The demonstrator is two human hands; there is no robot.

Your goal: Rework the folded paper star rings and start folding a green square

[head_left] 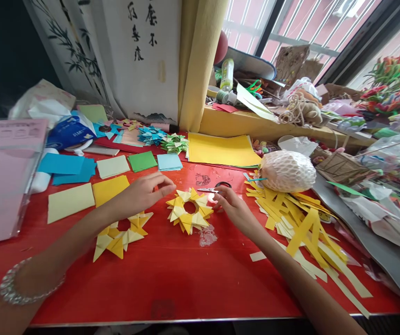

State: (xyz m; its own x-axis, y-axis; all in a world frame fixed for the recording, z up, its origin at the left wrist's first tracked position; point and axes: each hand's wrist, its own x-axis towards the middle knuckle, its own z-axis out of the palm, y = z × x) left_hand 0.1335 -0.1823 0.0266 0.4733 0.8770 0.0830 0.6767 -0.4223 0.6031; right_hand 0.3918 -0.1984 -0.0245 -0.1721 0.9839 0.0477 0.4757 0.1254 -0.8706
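Observation:
On the red table lies a folded-paper star ring (178,215) in yellow and cream, with a round hole in its middle. My left hand (147,191) hovers at its upper left, fingers stretched loosely and holding nothing I can see. At its right side is my right hand (233,208), fingers apart and empty, close to the ring's points; I cannot tell whether they touch. Scissors (224,184) lie just beyond my right fingers. A second yellow-and-cream paper ring (116,242) lies partly under my left forearm.
Left of centre sit cream sheets (70,202), yellow sheets (111,188), green sheets (142,161) and blue sheets (69,168). Yellow paper (221,150) lies at the back. Paper strips (303,228) spread on the right beside a net-wrapped bundle (288,170). A cluttered sill (242,118) borders the table.

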